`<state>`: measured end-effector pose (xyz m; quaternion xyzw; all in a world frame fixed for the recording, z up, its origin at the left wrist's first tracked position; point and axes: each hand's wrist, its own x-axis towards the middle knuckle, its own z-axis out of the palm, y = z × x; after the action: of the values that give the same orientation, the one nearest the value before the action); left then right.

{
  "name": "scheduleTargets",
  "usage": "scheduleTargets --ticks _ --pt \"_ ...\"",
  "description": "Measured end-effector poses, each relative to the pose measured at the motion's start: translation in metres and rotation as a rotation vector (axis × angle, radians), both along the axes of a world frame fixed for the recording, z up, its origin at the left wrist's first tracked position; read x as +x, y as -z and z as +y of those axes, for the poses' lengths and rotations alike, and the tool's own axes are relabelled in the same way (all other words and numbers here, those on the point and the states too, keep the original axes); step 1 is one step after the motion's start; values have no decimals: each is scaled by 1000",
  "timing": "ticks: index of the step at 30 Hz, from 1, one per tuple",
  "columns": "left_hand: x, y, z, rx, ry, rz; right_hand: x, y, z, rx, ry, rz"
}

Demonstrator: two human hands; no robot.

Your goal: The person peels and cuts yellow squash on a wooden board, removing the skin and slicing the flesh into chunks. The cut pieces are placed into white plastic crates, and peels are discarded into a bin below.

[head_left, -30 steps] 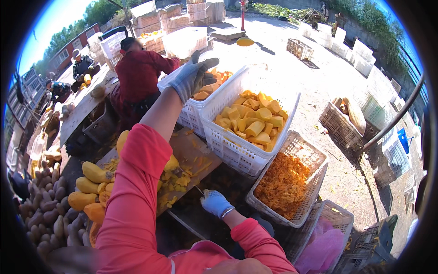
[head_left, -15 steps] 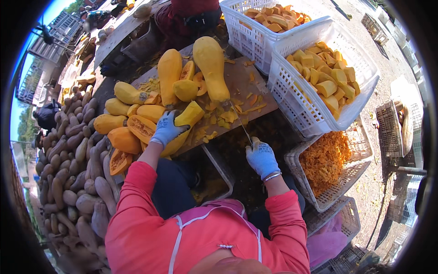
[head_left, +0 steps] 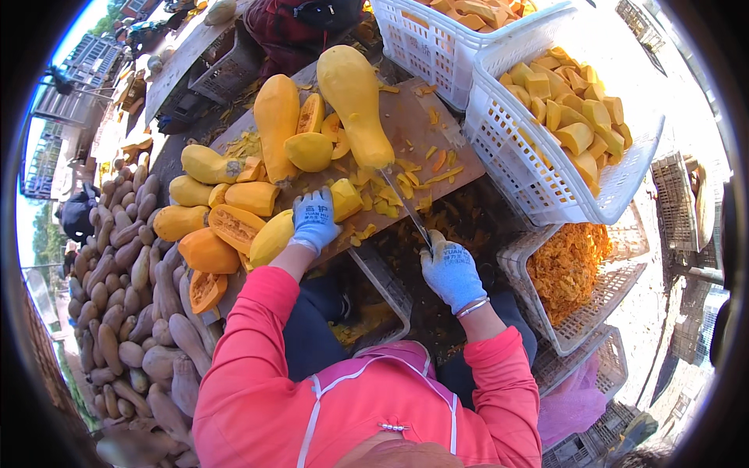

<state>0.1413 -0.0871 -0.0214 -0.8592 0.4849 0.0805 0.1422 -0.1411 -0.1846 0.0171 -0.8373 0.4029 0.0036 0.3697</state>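
My left hand (head_left: 314,222), in a blue-and-white glove, is closed on a peeled yellow squash piece (head_left: 346,197) at the near edge of a wooden board (head_left: 449,144). My right hand (head_left: 446,269), gloved likewise, grips a long knife (head_left: 411,210) that points forward toward a large peeled squash (head_left: 351,109). Several other peeled squashes (head_left: 275,125) and cut halves with orange insides (head_left: 234,228) lie on the board to the left, among yellow peel scraps.
At the right stand white crates of cut squash (head_left: 499,156), (head_left: 425,47) and a crate of orange pulp (head_left: 566,269). A heap of unpeeled squashes (head_left: 133,312) fills the left. Beyond the board is a person in dark red (head_left: 281,35). A low bin (head_left: 394,300) sits below the board.
My left hand has come down from raised and open over the crates onto the squash piece, then shifted slightly right with it. The head view has tilted down to the board.
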Motion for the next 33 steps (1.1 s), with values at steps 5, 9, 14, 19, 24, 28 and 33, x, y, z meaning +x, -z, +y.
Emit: scheduleTargets --ticks 5,9,14,19,24,28,33 --pt "-25 21 11 -94 391 -113 8 5 11 26 -24 10" --pt "-29 20 5 45 371 -121 17 2 31 -17 -133 51" --pt "-4 81 15 -178 185 247 28 9 55 -164 -300 149" --pt "12 137 36 -510 40 490 32 5 61 -209 -318 225" --pt "-22 66 11 -49 313 -184 35 20 62 -259 -242 309" --pt "-14 85 15 -136 177 47 56 10 68 -216 -195 294" --pt "-33 50 15 -121 179 -41 65 10 67 -210 -166 320"
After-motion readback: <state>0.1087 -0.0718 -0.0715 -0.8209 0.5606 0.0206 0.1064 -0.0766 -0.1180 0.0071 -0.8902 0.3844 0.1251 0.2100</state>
